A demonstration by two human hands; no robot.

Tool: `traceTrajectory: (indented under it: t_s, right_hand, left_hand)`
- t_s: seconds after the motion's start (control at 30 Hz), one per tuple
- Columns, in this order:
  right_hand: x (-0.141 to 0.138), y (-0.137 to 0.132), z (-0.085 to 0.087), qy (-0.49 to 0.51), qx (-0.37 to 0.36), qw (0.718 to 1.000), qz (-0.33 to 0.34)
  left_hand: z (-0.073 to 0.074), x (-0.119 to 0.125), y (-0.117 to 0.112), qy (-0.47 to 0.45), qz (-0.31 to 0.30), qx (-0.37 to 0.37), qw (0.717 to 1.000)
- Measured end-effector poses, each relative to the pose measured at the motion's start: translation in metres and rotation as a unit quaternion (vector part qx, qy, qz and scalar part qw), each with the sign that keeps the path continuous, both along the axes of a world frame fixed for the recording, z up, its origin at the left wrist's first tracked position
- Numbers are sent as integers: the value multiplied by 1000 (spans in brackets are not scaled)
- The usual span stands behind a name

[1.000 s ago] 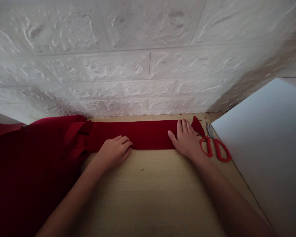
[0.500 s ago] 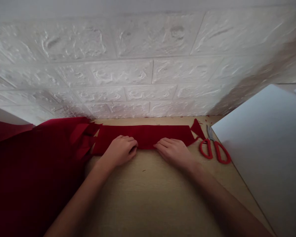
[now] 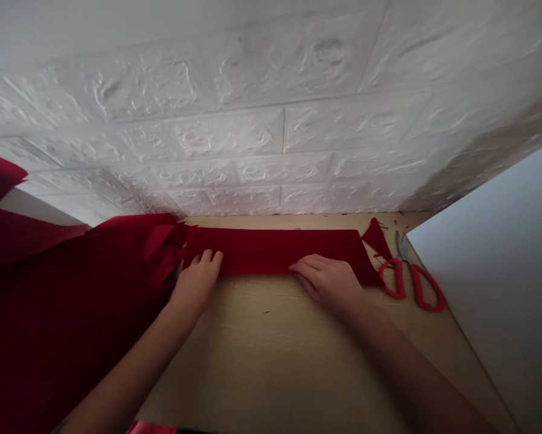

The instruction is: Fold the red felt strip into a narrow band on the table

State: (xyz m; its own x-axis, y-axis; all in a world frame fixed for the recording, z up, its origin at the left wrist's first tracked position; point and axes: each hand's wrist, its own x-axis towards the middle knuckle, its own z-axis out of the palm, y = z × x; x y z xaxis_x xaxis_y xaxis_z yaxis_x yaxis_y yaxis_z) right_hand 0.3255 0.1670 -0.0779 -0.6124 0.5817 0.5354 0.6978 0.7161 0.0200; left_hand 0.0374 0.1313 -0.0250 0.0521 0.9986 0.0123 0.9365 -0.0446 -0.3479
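in the head view, one white wall (image 3: 234,135) backs one pale bench (image 3: 271,367), where one red strip (image 3: 261,250) lies along the far side between one red heap (image 3: 72,313), its layers too merged to count, and one pair of scissors (image 3: 405,259) beside one triangular scrap (image 3: 378,241). of two hands, the left hand (image 3: 196,286) rests fingers parted on the strip, the right hand (image 3: 331,278) bunches narrow at its near edge, cloth pinched or not i cannot tell; uneven pulling could crease the strip, or its right corner, by a scissor handle, could snag.
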Motion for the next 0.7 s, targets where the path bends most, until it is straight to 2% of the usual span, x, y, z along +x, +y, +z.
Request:
traceTrajectory:
  t_s: [0.1,0.17,0.3,0.4,0.57,0.7]
  right_hand:
    - [5,0,0,-5,-16,1000,9]
    - [11,-1,2,-1,-43,999,-13]
    - [36,-6,10,-18,-83,987,-137]
    - [60,-5,17,-33,-126,969,-211]
    - [79,10,33,-56,-176,965,-187]
    - [84,29,48,-57,-220,955,-190]
  left_hand:
    - [8,-1,8,12,-22,-25,999]
    - [16,-6,14,15,-45,-52,998]
    - [31,-27,24,9,-86,-99,991]
    - [37,-52,30,-36,-125,-121,984]
    - [42,-88,43,-114,-164,-129,971]
    - [51,-100,62,-148,-171,-156,961]
